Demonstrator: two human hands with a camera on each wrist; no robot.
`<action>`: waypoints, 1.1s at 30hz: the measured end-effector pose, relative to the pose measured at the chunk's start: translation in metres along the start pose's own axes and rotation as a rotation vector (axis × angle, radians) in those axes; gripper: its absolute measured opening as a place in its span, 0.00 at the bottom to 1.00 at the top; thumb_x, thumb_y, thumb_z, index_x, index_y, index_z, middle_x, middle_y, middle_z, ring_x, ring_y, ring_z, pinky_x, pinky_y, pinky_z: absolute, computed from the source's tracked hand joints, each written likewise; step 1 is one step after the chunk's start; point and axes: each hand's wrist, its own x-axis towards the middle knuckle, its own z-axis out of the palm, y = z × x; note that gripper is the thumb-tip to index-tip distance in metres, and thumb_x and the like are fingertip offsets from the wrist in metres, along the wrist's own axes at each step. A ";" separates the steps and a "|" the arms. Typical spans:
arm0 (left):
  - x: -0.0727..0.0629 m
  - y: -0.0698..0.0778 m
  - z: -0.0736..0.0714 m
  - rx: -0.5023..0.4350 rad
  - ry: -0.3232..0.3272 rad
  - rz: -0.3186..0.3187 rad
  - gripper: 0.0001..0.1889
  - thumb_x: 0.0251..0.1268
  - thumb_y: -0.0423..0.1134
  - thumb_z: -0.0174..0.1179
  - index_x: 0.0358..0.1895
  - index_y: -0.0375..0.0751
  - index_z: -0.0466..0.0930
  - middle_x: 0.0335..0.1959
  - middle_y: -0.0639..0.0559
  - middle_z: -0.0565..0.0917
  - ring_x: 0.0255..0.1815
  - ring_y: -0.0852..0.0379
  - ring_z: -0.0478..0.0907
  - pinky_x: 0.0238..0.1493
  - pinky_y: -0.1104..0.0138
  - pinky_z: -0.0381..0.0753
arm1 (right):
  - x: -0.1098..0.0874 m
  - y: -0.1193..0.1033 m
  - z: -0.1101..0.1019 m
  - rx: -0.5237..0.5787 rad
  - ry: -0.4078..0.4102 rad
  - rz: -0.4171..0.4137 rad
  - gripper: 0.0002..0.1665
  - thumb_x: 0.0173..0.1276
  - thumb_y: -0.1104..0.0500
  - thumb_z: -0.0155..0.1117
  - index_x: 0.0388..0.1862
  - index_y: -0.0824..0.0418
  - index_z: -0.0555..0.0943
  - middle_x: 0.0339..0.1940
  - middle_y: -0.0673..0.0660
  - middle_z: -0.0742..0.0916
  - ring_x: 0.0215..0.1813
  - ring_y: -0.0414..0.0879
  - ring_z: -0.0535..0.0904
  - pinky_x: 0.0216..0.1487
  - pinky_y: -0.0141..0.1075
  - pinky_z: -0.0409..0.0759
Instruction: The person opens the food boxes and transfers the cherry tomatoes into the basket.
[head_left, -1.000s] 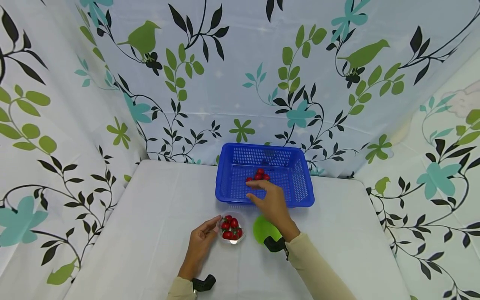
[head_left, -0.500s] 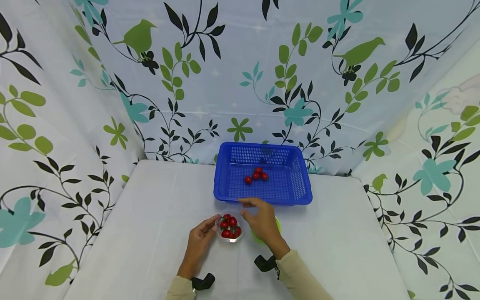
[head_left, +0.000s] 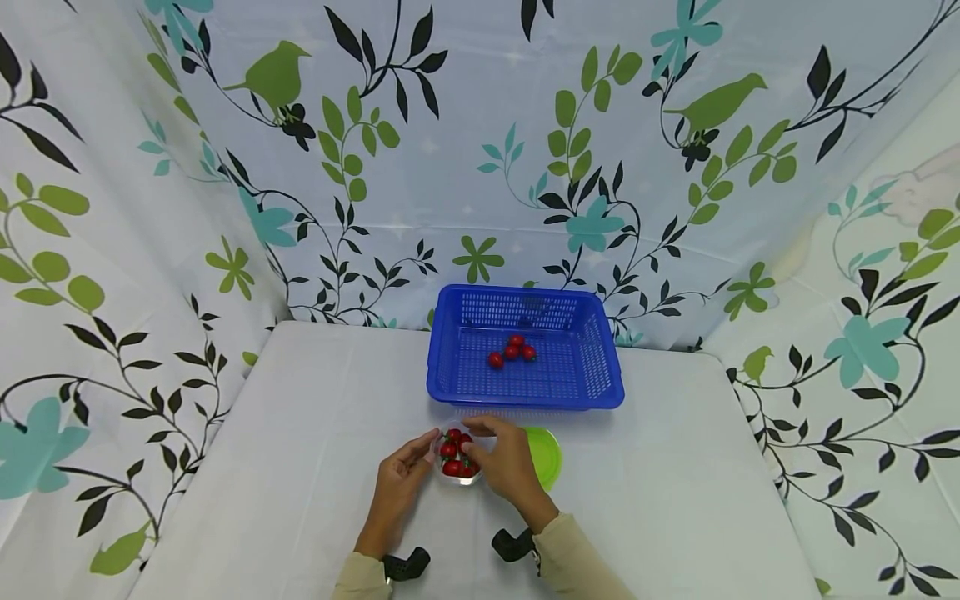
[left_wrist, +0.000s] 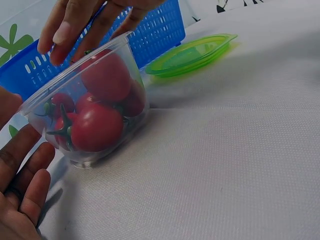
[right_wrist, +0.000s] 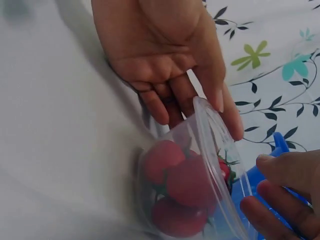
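A clear plastic container (head_left: 461,481) stands on the white-covered table, filled with several red cherry tomatoes (head_left: 452,467) with green stems. My left hand (head_left: 401,483) holds the container at its left side, thumb and forefinger at the rim; in the left wrist view the other fingers (left_wrist: 35,192) stand off the wall. Over the opening is my right hand (head_left: 512,468), thumb and fingers spread apart, fingertips at the tomatoes. No tomato shows between the right fingers (right_wrist: 270,212) in the right wrist view. Several more tomatoes (head_left: 512,353) lie in the blue basket (head_left: 600,385).
The basket stands behind the container, near the table's back edge. A green lid-like plastic dish (head_left: 549,458) lies right of the container, partly behind my right hand. Patterned curtains (head_left: 480,183) enclose the table at the back and sides.
My right hand has moved from over the basket, down and left, to the container's opening. The tomatoes in the basket and more of the green dish are uncovered. My left hand stays put.
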 end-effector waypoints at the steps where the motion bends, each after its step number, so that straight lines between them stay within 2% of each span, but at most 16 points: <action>1: 0.000 0.000 0.000 -0.001 0.002 0.002 0.20 0.79 0.36 0.61 0.70 0.48 0.81 0.73 0.53 0.81 0.76 0.58 0.76 0.67 0.80 0.74 | 0.000 0.000 0.002 0.001 -0.002 0.002 0.21 0.70 0.62 0.76 0.61 0.52 0.88 0.58 0.52 0.92 0.61 0.51 0.88 0.68 0.56 0.83; 5: 0.000 0.000 0.001 0.012 0.004 0.027 0.21 0.80 0.35 0.61 0.71 0.44 0.80 0.74 0.48 0.81 0.77 0.54 0.75 0.66 0.81 0.75 | -0.001 -0.004 0.008 -0.033 0.002 -0.020 0.22 0.69 0.63 0.76 0.61 0.54 0.88 0.57 0.53 0.92 0.60 0.52 0.88 0.67 0.56 0.84; 8: 0.000 0.000 0.001 0.019 0.007 0.031 0.21 0.79 0.35 0.61 0.71 0.44 0.80 0.74 0.47 0.80 0.77 0.52 0.74 0.66 0.81 0.74 | -0.001 -0.006 0.014 -0.098 0.012 -0.032 0.22 0.69 0.63 0.77 0.61 0.55 0.88 0.57 0.54 0.92 0.59 0.52 0.89 0.63 0.53 0.86; 14: -0.001 0.001 0.001 -0.010 0.005 0.004 0.20 0.79 0.35 0.61 0.70 0.47 0.81 0.73 0.52 0.81 0.76 0.57 0.75 0.67 0.80 0.75 | 0.001 -0.010 0.023 -0.171 0.015 -0.030 0.22 0.67 0.63 0.78 0.60 0.55 0.88 0.56 0.54 0.92 0.57 0.49 0.89 0.61 0.48 0.87; 20: -0.001 0.001 0.001 -0.029 -0.002 0.009 0.20 0.79 0.36 0.61 0.71 0.48 0.81 0.73 0.51 0.81 0.76 0.57 0.75 0.68 0.78 0.76 | 0.004 -0.008 0.030 -0.133 -0.014 -0.031 0.22 0.65 0.65 0.79 0.58 0.57 0.89 0.51 0.54 0.93 0.50 0.47 0.91 0.53 0.40 0.90; 23: -0.001 0.001 0.001 -0.035 -0.001 0.011 0.20 0.79 0.37 0.62 0.70 0.48 0.81 0.72 0.51 0.81 0.74 0.60 0.76 0.68 0.77 0.76 | 0.004 -0.008 0.032 -0.126 -0.019 -0.037 0.21 0.64 0.65 0.80 0.56 0.57 0.90 0.49 0.53 0.94 0.48 0.45 0.91 0.49 0.36 0.89; 29: -0.001 0.001 0.000 -0.037 0.014 0.009 0.20 0.78 0.37 0.63 0.69 0.49 0.82 0.71 0.52 0.83 0.72 0.64 0.78 0.67 0.78 0.76 | 0.005 -0.009 0.035 -0.127 -0.025 -0.025 0.20 0.63 0.62 0.82 0.55 0.54 0.91 0.46 0.51 0.94 0.46 0.41 0.90 0.46 0.32 0.87; 33: -0.001 -0.001 0.000 -0.032 0.009 0.022 0.21 0.78 0.37 0.63 0.70 0.46 0.81 0.72 0.49 0.82 0.71 0.66 0.78 0.68 0.78 0.76 | 0.004 -0.009 0.037 -0.135 -0.014 -0.023 0.20 0.60 0.62 0.84 0.52 0.53 0.92 0.42 0.50 0.94 0.43 0.41 0.89 0.43 0.30 0.85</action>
